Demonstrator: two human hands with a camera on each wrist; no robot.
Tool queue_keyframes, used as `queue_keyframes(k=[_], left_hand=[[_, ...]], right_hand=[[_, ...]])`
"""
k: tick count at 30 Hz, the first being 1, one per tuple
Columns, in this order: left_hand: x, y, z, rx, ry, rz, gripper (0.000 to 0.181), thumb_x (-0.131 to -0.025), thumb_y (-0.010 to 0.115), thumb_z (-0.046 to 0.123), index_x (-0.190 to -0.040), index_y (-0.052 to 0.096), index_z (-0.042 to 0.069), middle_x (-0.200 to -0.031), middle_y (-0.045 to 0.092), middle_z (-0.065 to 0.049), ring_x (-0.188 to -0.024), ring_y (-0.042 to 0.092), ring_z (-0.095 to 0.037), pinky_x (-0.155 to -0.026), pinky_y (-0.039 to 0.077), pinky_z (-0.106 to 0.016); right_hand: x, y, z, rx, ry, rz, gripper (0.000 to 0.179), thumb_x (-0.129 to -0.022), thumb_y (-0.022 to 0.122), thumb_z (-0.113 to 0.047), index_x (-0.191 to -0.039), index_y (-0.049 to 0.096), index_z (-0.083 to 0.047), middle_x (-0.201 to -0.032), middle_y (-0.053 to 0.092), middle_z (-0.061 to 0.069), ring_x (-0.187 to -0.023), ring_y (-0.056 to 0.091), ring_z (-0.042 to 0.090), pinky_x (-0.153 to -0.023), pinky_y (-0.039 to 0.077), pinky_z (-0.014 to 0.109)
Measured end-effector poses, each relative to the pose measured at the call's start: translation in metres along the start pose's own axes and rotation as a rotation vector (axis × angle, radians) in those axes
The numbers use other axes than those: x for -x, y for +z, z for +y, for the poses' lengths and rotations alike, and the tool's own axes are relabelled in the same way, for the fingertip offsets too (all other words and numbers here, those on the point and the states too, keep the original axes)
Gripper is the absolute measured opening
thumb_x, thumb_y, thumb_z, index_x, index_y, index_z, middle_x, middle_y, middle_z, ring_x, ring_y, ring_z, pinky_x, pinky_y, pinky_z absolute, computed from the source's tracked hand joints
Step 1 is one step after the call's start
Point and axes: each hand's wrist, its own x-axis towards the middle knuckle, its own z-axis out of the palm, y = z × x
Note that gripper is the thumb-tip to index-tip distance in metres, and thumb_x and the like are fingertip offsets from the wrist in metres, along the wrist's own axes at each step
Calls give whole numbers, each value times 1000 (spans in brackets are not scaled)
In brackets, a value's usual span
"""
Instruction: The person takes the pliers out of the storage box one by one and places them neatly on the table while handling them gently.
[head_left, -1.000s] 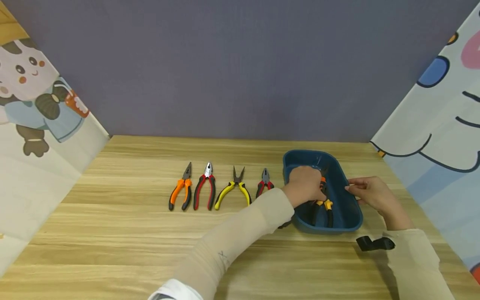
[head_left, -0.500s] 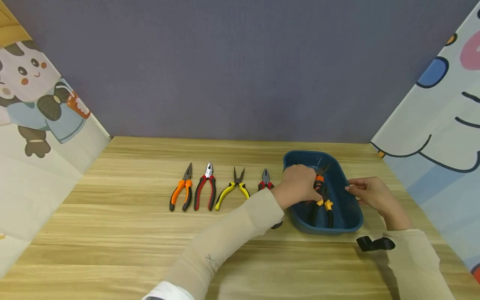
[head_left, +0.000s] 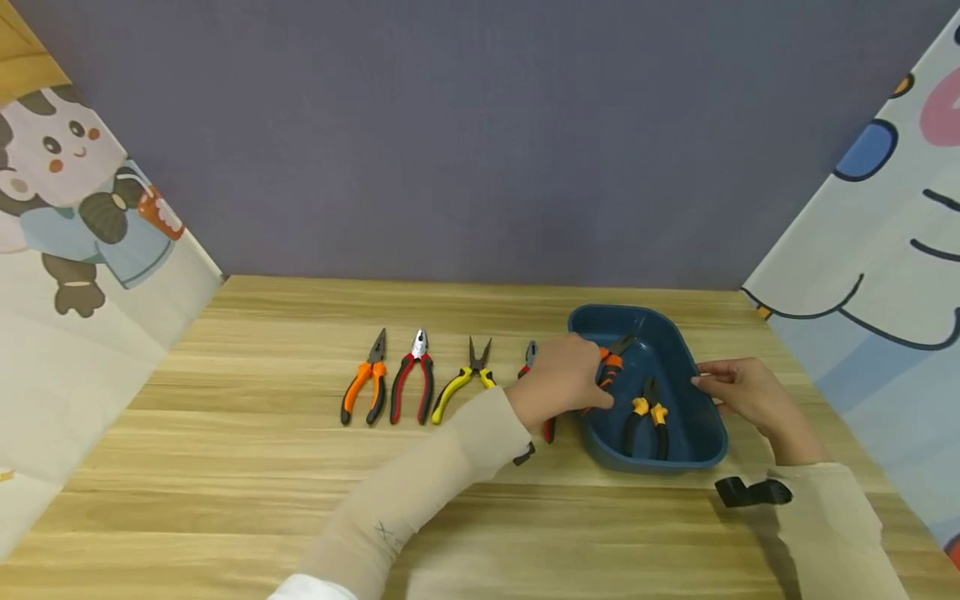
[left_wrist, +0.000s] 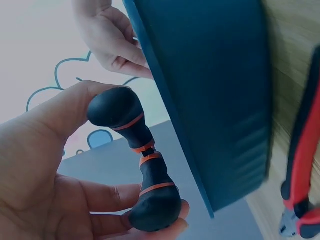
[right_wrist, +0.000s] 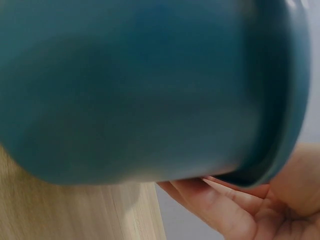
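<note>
My left hand (head_left: pixel 562 379) grips a pair of orange-and-black pliers (head_left: pixel 612 367) over the left rim of a blue plastic bin (head_left: pixel 684 425). In the left wrist view, the black handle ends of these pliers sit between thumb and fingers, above the bin's rim. A second pair of pliers (head_left: pixel 659 414), with yellow-and-black handles, lies inside the bin. At the bin's right side, my right hand (head_left: pixel 750 404) holds the rim, its thumb at the edge and fingers against the outer wall, as the right wrist view also shows.
Left of the bin stand, in a row on the wooden table (head_left: pixel 225 467), orange-black pliers (head_left: pixel 363 387), red-black pliers (head_left: pixel 427 379) and yellow-black pliers (head_left: pixel 452 392). Another red-black pair (head_left: pixel 531 352) lies partly hidden under my left hand. A grey panel (head_left: pixel 480 150) rises behind.
My left hand has moved left and up out of the bin with the orange-and-black pliers, uncovering the yellow-and-black pair. The right hand stays at the rim.
</note>
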Motion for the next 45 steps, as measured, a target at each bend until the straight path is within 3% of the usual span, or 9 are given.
queue_keyframes(k=[10, 17, 24, 34, 38, 41, 43, 45], left_hand=[[13, 2, -20, -16, -27, -21, 40, -75, 73, 52, -61, 57, 18, -69, 51, 6, -64, 48, -10, -48, 38, -23], [25, 2, -37, 34, -56, 3, 41, -73, 76, 49, -61, 53, 17, -68, 49, 4, -58, 41, -11, -44, 32, -23], [30, 8, -53, 28, -75, 3, 38, -73, 76, 45, -63, 55, 17, -71, 49, 3, -61, 45, -10, -46, 36, -24], [45, 3, -76, 45, -134, 24, 37, -72, 77, 42, -69, 55, 13, -77, 52, -1, -59, 43, -12, -47, 37, -26], [53, 2, -84, 60, -149, 14, 37, -73, 78, 39, -68, 54, 11, -97, 63, -10, -54, 34, -11, -44, 30, -24], [59, 4, -90, 63, -164, 3, 39, -74, 78, 39, -67, 51, 12, -121, 59, -20, -48, 26, -9, -42, 25, -22], [61, 6, -94, 63, -171, 1, 41, -74, 78, 38, -63, 47, 13, -108, 65, -17, -46, 23, -8, -41, 21, -22], [63, 7, -97, 63, -177, 4, 42, -74, 78, 37, -61, 45, 14, -81, 62, -7, -46, 24, -7, -41, 21, -22]], right_hand=[[1, 1, 2, -1, 3, 1, 51, -97, 52, -20, -128, 43, 20, -120, 53, 37, -99, 62, 40, -70, 55, 39], [1, 1, 3, 11, 2, 4, 51, -97, 52, -21, -128, 43, 19, -120, 52, 37, -101, 60, 42, -70, 55, 39], [1, 0, 4, 13, -2, 13, 50, -97, 52, -20, -127, 44, 20, -118, 55, 36, -98, 62, 40, -70, 55, 41], [-1, 1, 3, 9, 4, 8, 51, -97, 52, -20, -127, 43, 20, -118, 55, 36, -98, 62, 39, -71, 55, 41], [-1, 1, 3, 3, 6, 7, 50, -97, 52, -18, -127, 43, 21, -117, 55, 36, -96, 63, 37, -70, 55, 41], [0, 1, 3, -2, 6, 4, 49, -97, 52, -17, -127, 42, 21, -116, 56, 35, -93, 65, 33, -70, 55, 40], [0, 1, 3, -3, 4, 1, 50, -97, 52, -18, -127, 42, 22, -115, 57, 35, -91, 65, 31, -69, 55, 40], [0, 0, 3, 2, 4, 8, 50, -97, 52, -18, -127, 42, 21, -116, 56, 35, -91, 65, 31, -69, 55, 39]])
